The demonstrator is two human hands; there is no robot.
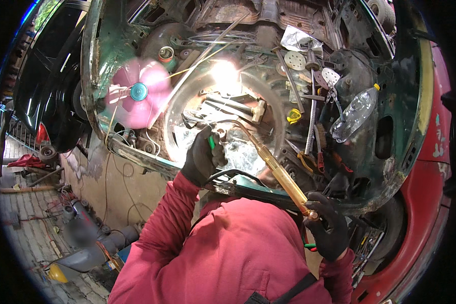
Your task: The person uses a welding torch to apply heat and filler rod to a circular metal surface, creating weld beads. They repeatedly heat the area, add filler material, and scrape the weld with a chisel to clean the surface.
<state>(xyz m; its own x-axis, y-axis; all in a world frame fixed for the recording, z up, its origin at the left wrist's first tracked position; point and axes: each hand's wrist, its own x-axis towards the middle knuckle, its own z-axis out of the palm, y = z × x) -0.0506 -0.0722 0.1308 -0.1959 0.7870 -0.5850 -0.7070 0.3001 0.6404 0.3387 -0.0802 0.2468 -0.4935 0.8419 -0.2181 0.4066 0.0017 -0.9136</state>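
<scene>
My left hand point(203, 157), in a black glove, is closed on a small green object point(211, 142), mostly hidden by my fingers, beside the curved tip of a brass gas torch point(283, 177). My right hand point(327, 228), also gloved, grips the torch's lower end by its knob; the torch slants up and left into the round wheel well point(278, 126) of a rusty green car body. In the well lie a hammer point(256, 112), other metal tools and crumpled shiny material point(238, 157). A bright light point(223, 73) glares above them.
A pink fan point(139, 91) stands left in the trunk. At right lie a plastic bottle point(354, 114), sanding discs point(295, 61), a yellow tape measure point(293, 116), pliers point(306, 162) and rods. A black car panel point(50, 76), red bodywork point(425, 213) and floor clutter with pipes point(91, 248) surround this.
</scene>
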